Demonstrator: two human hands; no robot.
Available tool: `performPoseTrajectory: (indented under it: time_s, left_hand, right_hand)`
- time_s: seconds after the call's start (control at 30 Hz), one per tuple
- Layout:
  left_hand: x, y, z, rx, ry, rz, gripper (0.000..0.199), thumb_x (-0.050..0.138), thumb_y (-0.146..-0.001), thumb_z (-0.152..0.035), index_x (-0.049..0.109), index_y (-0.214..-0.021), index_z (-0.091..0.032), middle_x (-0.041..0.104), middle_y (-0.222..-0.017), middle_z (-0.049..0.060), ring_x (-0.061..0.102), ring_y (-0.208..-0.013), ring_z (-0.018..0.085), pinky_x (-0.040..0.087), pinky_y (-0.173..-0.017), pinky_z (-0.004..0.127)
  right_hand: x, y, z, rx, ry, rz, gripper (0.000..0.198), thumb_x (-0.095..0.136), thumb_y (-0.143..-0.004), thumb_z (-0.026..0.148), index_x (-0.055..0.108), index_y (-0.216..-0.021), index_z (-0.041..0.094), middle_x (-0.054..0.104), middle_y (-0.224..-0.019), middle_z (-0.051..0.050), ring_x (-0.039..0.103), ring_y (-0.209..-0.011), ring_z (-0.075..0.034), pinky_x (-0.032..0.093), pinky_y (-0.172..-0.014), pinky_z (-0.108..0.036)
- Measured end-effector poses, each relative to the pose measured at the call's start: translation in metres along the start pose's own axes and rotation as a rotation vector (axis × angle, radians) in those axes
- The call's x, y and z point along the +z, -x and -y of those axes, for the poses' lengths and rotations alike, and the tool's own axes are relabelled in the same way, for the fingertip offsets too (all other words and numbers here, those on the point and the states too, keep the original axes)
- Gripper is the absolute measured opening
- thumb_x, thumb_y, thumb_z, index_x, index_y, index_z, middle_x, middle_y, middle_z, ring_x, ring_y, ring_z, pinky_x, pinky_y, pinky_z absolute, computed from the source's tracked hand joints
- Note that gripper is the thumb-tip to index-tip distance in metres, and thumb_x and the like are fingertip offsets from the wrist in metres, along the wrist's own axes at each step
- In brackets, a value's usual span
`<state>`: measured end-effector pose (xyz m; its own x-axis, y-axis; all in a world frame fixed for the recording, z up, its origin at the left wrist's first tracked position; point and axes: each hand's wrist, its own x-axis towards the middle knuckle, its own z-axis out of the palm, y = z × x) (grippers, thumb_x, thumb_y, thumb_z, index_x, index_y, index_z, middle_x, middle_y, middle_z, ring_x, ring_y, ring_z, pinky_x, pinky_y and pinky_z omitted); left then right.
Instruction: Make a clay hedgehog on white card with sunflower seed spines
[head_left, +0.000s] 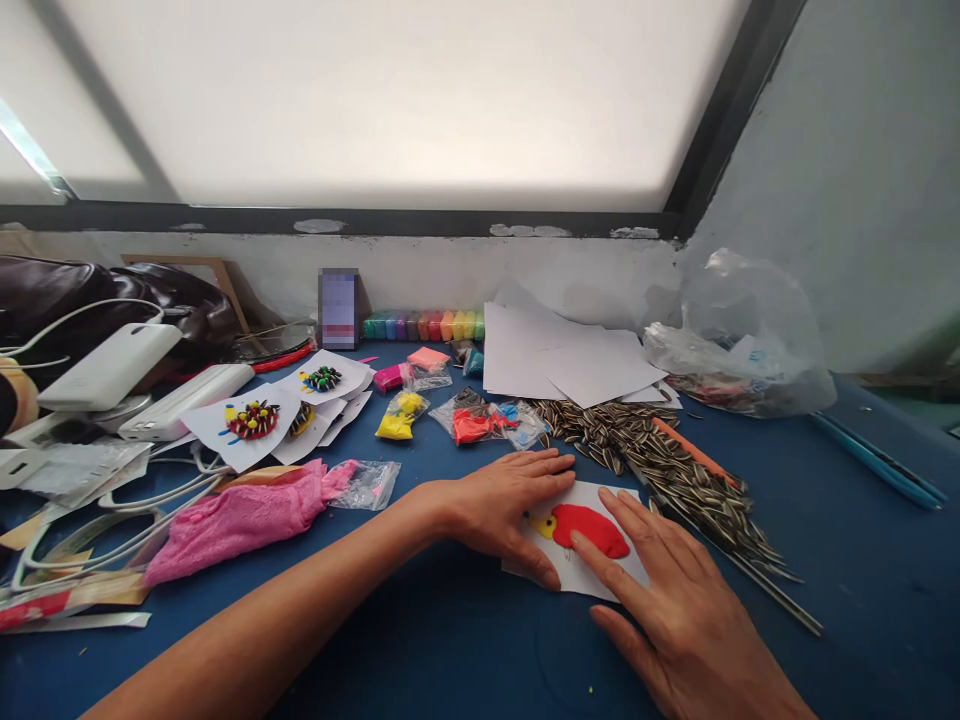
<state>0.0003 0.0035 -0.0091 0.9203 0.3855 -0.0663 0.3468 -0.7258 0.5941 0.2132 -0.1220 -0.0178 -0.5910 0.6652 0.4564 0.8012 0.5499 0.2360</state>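
Flat red clay oval (600,530) with small yellow clay head (543,525), on white rectangular paper sheet (589,583) lying on blue surface (420,640), between the two bare hands. Left hand (514,500) open, palm down, fingers stretched across paper's left side, gripping nothing. Right hand (667,575) also open, fingers spread over paper's right side, gripping nothing; index fingertip at red oval's edge, cannot tell if pressing. Just beyond paper, to the right: loose heap of striped black-and-white sunflower seeds (701,505), flat orange strip (694,450) on it, thin grey rod (776,592) along near edge. Behind seeds: loose white paper stack (562,350); crumpled clear plastic bag (765,350) right of that. Left of seeds: small clear packets of red clay (472,425) and yellow clay (397,420). Farther left: white sheets with seed-studded clay figures (253,420), fuzzy pink cloth (240,515) nearer.
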Motion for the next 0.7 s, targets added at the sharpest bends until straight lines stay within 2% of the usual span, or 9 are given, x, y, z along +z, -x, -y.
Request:
performPoseTrajectory:
  time_s: [0.43,0.7]
  left_hand:
    - [-0.0014,-0.0002,-0.0028,0.003,-0.023,0.011,0.102,0.069,-0.073,-0.063,0.025,-0.151,-0.014,0.014,-0.159,0.012,0.009,-0.148,0.029,0.011,-0.12,0.047]
    - [-0.0018,0.0004,-0.0043,0.005,-0.013,-0.004,0.1,0.07,-0.073,-0.062,0.027,-0.15,-0.015,0.016,-0.159,0.013,0.01,-0.148,0.029,0.012,-0.12,0.047]
  right_hand:
    - [-0.0009,-0.007,0.0074,0.029,-0.056,0.002,0.04,0.053,-0.091,0.042,0.064,-0.124,0.021,0.056,-0.133,-0.019,0.048,-0.126,-0.032,0.045,-0.092,-0.045]
    - [-0.0033,-0.003,0.0078,0.048,-0.074,0.003,0.04,0.052,-0.092,0.043,0.064,-0.124,0.022,0.056,-0.135,-0.019,0.048,-0.126,-0.033,0.046,-0.092,-0.048]
